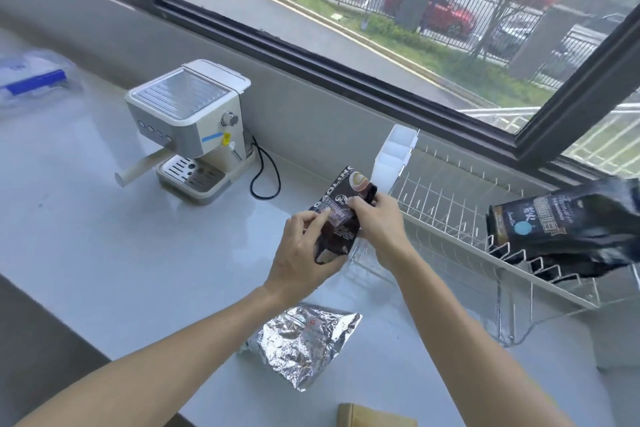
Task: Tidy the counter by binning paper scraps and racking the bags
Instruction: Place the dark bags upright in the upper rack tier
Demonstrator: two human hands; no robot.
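Note:
Both hands hold a dark brown coffee bag (341, 204) above the counter, just left of the white wire rack (450, 215). My left hand (304, 253) grips the bag's lower end, thumb on its front. My right hand (375, 222) pinches the bag's upper right edge. A larger black bag (568, 236) leans in the rack's slots at the right. A crumpled silver foil bag (304, 347) lies on the counter in front of me.
A cream espresso machine (188, 125) with a black cord stands at the back left. A white divided holder (394, 156) hangs on the rack's left end. A clear bag with a blue strip (33, 80) lies far left. A brown edge (374, 418) shows at the bottom.

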